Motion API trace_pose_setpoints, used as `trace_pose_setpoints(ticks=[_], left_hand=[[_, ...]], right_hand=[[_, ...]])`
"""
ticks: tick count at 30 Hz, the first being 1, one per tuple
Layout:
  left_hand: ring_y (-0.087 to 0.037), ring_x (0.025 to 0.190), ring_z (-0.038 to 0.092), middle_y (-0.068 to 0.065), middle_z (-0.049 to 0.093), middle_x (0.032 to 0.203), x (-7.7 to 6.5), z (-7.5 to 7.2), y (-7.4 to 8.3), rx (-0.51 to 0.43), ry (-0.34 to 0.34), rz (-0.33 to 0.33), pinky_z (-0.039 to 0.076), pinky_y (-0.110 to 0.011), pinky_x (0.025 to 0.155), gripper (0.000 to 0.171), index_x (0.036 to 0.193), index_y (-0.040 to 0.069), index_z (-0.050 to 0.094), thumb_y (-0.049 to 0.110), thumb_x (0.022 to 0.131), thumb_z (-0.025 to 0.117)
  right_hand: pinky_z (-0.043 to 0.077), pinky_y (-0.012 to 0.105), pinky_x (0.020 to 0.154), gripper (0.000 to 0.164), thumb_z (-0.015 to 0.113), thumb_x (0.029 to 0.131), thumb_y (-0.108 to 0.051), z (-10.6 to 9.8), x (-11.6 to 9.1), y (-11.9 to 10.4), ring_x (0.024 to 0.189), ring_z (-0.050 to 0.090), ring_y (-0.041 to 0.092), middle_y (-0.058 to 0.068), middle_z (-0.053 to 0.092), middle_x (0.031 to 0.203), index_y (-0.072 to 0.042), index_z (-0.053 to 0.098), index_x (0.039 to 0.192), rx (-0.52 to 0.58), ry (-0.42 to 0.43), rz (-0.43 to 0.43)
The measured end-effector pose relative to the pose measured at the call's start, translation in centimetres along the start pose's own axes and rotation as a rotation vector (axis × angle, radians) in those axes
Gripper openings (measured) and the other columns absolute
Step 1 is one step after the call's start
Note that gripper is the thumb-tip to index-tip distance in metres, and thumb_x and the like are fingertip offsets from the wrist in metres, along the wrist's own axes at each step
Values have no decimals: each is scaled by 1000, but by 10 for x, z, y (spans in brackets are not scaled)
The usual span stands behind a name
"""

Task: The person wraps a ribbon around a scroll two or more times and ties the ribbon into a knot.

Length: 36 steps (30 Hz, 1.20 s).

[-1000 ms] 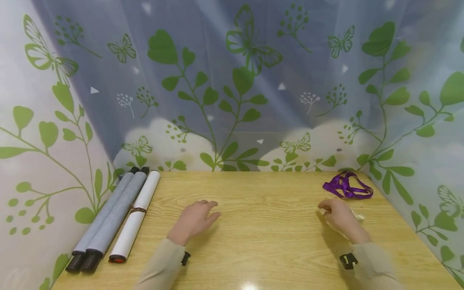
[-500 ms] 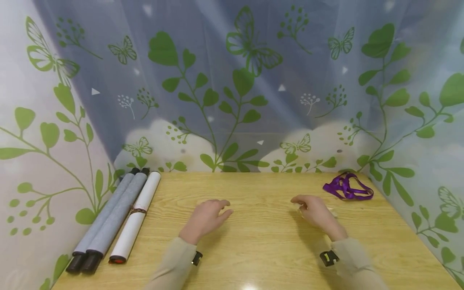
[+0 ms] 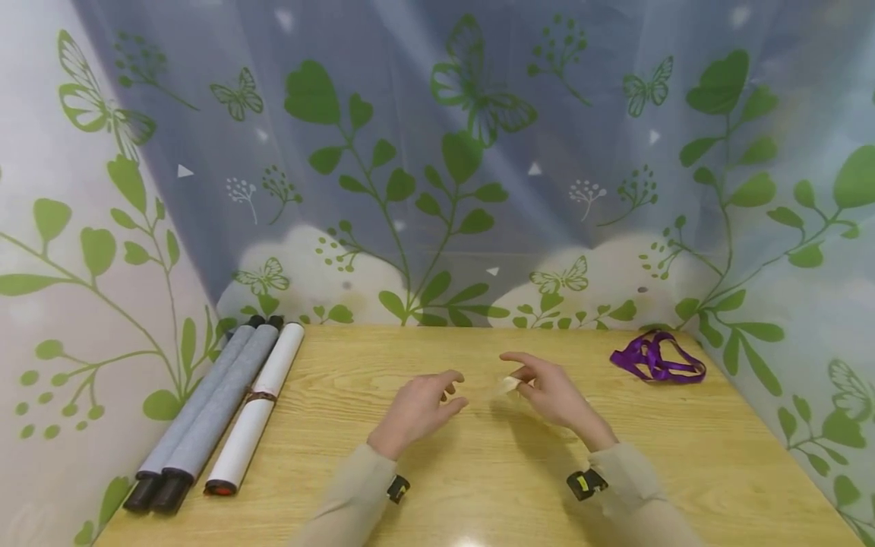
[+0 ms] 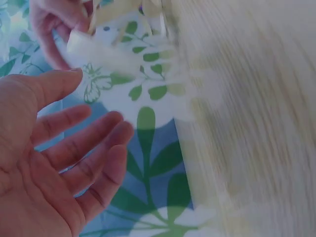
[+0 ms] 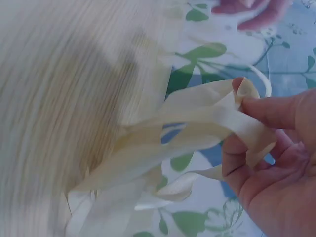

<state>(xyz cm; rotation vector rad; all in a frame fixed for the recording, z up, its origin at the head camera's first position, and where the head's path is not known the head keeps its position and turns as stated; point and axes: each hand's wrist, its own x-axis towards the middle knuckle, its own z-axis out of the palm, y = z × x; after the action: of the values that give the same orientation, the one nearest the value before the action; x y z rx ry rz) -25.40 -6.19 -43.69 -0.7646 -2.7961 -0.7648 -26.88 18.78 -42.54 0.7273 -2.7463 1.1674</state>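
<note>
A cream ribbon [image 5: 197, 116] hangs in loose loops from my right hand [image 3: 557, 395], which pinches it between thumb and fingers. In the head view only a small pale bit of the ribbon [image 3: 507, 385] shows, left of that hand and above the table; the rest is mostly hidden behind the hand. My left hand [image 3: 417, 410] is just to the left, its palm turned inward, holding nothing. Seen from the left wrist, the fingers of the left hand [image 4: 74, 143] are spread and slightly bent, apart from the blurred ribbon [image 4: 96, 49].
On the table's left side lie a white rolled scroll [image 3: 249, 433] with a brown tie and two grey rolls [image 3: 219, 418] with black ends. A purple ribbon [image 3: 623, 357] lies loosely looped at the back right. A patterned curtain [image 3: 383, 251] stands behind the wood-grain table [image 3: 437, 349].
My right hand has moved left from beside the purple ribbon, bringing the cream ribbon to the table's middle. My left hand has shifted right, so the hands are close together.
</note>
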Motion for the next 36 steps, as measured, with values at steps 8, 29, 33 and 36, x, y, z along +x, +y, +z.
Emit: trace_pose_setpoints(ticks=[8, 29, 33, 36], left_hand=[[-19, 94, 67, -4, 72, 105, 10, 11, 13, -28, 92, 10, 54, -34, 76, 34, 120, 13, 64, 34, 94, 66], [-7, 65, 58, 1, 71, 83, 10, -5, -10, -66, 290, -99, 47, -22, 58, 16, 98, 12, 74, 21, 97, 61], [-6, 55, 51, 1, 68, 75, 4, -21, -32, -114, 349, -206, 44, -25, 53, 18, 95, 11, 72, 21, 98, 58], [-9, 48, 48, 0, 65, 70, -2, -33, -49, -139, 392, -275, 40, -27, 47, 21, 97, 8, 70, 22, 100, 54]], right_hand=[[45, 24, 58, 41, 64, 93, -6, 15, 11, -16, 72, 62, 19, 10, 74, 95, -10, 58, 134, 48, -38, -51], [55, 32, 74, 40, 66, 92, -8, 3, 1, 7, 90, 69, 19, 5, 73, 100, -12, 60, 132, -1, -7, 8], [55, 36, 75, 36, 64, 93, -6, -14, -5, 23, 94, 67, 23, 11, 72, 104, -9, 62, 128, -55, 49, 66], [51, 33, 69, 36, 62, 92, -1, -28, -10, 32, 91, 63, 23, 14, 70, 110, -6, 62, 128, -95, 72, 92]])
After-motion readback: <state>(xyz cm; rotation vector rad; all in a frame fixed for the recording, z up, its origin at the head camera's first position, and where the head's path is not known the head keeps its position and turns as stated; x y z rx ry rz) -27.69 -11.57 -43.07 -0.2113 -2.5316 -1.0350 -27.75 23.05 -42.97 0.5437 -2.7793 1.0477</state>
